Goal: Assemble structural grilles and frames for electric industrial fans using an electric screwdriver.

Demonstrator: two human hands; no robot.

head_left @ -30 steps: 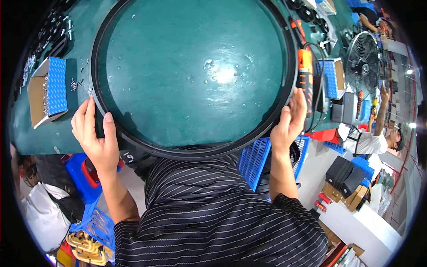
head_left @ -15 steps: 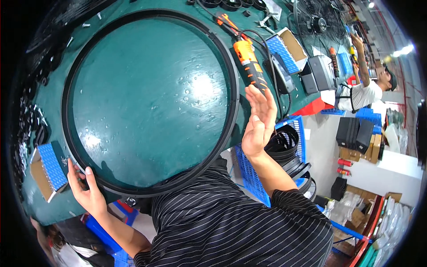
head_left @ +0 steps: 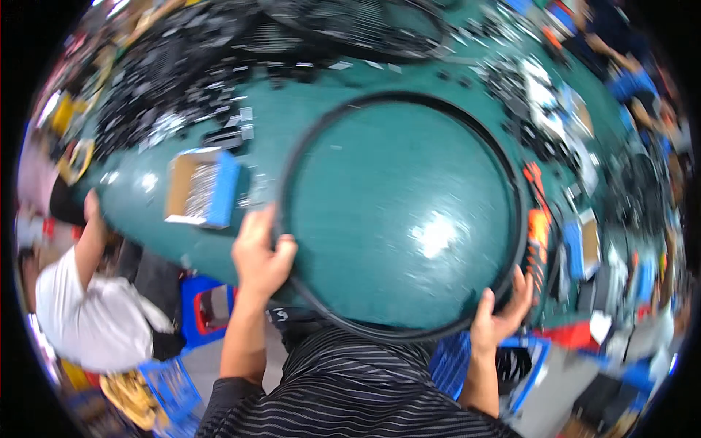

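Note:
A large thin black ring lies over the green table in front of me, its near edge close to my striped shirt. At its lower left, my left hand grips the rim, thumb on the inner side and fingers outside. My right hand holds the lower right rim between thumb and fingers; motion blur softens both hands. Just right of the ring lies an orange and black corded power tool. A blue and brown cardboard box of small silver pieces stands left of the ring, near my left hand.
Heaped black parts cover the table's far left, with black wire fan guards at the back. Another blue box stands at right. A co-worker in white is at the left; a blue crate sits below the table's right side.
My view has swung to the left, bringing the parts heap and co-worker into sight. My right hand, earlier open beside the ring, now grips its rim; my left hand has closed on it too.

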